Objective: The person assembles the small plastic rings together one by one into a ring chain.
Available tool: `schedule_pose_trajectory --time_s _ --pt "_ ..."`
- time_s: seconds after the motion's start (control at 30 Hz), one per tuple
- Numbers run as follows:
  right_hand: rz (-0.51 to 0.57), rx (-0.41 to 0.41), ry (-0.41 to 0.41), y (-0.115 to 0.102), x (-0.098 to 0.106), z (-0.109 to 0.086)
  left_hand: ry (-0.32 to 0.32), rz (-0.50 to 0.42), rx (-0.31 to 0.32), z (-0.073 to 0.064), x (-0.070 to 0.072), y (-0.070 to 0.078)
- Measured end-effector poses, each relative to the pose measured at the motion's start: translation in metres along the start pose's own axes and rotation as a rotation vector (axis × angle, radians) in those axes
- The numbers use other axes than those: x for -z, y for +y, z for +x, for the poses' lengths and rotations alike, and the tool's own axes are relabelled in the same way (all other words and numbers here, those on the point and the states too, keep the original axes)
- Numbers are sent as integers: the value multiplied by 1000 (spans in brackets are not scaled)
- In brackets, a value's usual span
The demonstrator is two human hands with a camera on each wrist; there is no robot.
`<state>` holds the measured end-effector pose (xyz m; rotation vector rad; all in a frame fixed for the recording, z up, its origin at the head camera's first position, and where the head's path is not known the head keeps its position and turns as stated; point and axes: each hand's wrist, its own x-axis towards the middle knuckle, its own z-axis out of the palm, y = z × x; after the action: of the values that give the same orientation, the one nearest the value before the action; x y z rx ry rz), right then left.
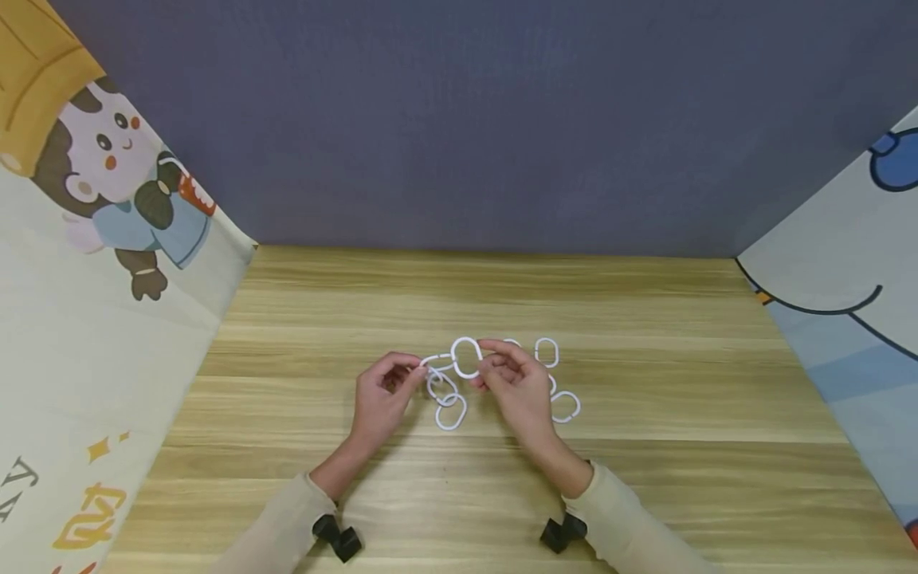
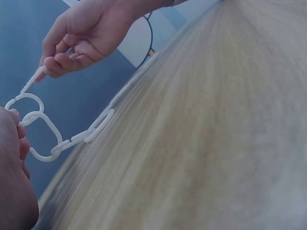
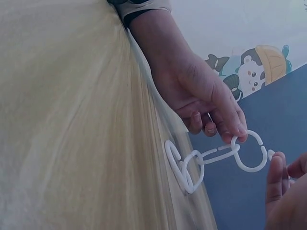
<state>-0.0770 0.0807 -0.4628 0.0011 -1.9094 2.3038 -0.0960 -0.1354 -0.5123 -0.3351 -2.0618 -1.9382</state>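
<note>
My left hand (image 1: 383, 395) pinches a white oval plastic link (image 1: 439, 356) between thumb and fingertip. From it a short chain of white links (image 1: 449, 429) hangs, its lower end down at the tabletop in the wrist views. Opposite, my right hand (image 1: 519, 391) pinches another white link (image 1: 453, 358), held upright facing the head camera. That link's left side meets the left hand's link; whether they are hooked together I cannot tell. The left-held link (image 3: 265, 160) shows a small gap in its loop in the right wrist view.
Loose white links lie on the wooden table (image 1: 645, 351) beyond and right of my right hand: one oval link (image 1: 547, 340), one with a gap (image 1: 578, 405), others partly hidden. A dark blue panel (image 1: 488, 127) stands behind; printed panels flank both sides.
</note>
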Motion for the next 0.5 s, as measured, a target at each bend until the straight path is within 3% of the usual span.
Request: schedule_pose_trajectory --time_s 0.27,0.5 --pt "-12 -6 -13 -1 -2 -3 -13 -1 -10 1 0 2" --pt "-23 -5 -35 -3 -5 -5 -40 15 -60 0 1 0"
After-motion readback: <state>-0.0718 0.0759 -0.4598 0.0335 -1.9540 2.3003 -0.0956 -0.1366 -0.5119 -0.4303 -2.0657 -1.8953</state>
